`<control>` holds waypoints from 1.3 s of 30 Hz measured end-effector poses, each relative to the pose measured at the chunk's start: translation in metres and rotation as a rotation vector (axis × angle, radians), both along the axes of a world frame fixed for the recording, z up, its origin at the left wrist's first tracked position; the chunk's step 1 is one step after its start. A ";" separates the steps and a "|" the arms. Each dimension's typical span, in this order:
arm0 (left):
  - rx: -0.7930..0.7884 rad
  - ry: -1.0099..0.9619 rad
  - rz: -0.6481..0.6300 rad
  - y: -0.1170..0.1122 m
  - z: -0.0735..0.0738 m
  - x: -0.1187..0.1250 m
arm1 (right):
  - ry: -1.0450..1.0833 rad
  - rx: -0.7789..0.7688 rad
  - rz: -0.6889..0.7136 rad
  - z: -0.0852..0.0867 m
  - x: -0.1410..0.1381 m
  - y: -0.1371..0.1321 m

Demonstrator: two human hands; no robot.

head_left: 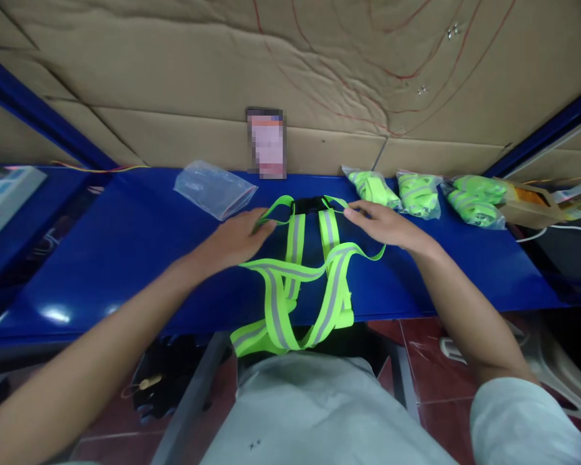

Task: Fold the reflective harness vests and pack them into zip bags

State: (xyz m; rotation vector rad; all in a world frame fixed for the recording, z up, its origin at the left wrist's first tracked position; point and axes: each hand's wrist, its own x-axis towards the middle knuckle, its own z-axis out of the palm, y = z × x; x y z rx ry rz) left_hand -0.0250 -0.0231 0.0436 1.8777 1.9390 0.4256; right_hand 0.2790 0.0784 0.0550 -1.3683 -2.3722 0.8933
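Observation:
A neon yellow-green reflective strap vest with grey stripes lies across the blue table, its lower end hanging over the front edge toward my lap. A black buckle joins its thin top straps. My left hand pinches the thin strap left of the buckle. My right hand pinches the thin strap right of the buckle. Both hands rest on the table surface.
An empty clear zip bag lies behind my left hand. Three bagged neon vests sit at the back right, next to a cardboard box. A cardboard wall backs the table. A small card leans against it.

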 end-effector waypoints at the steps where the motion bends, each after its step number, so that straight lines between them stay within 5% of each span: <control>1: -0.025 0.019 -0.025 -0.001 -0.004 0.004 | -0.018 0.013 0.019 -0.002 -0.002 -0.004; 7: -0.149 0.027 -0.144 0.001 0.002 0.019 | 0.020 -0.276 -0.051 -0.007 -0.011 -0.008; 11: -0.082 0.277 -0.092 0.005 0.012 0.024 | 0.080 -0.396 -0.005 -0.011 -0.008 0.004; 15: 0.187 0.408 0.001 0.015 0.013 0.038 | 0.087 -0.296 0.032 -0.020 -0.005 0.017; 21: -0.001 0.367 -0.056 0.046 0.018 0.055 | 0.060 -0.096 0.064 -0.017 -0.022 0.019; 28: 0.061 0.391 -0.039 0.058 0.019 0.058 | -0.391 0.251 0.091 -0.004 -0.052 0.004; 33: 0.004 0.339 0.006 0.056 0.010 0.056 | -0.454 0.270 0.070 -0.010 -0.057 0.001; 39: 0.027 0.465 0.024 0.055 0.016 0.070 | -0.591 0.336 0.033 -0.003 -0.071 -0.015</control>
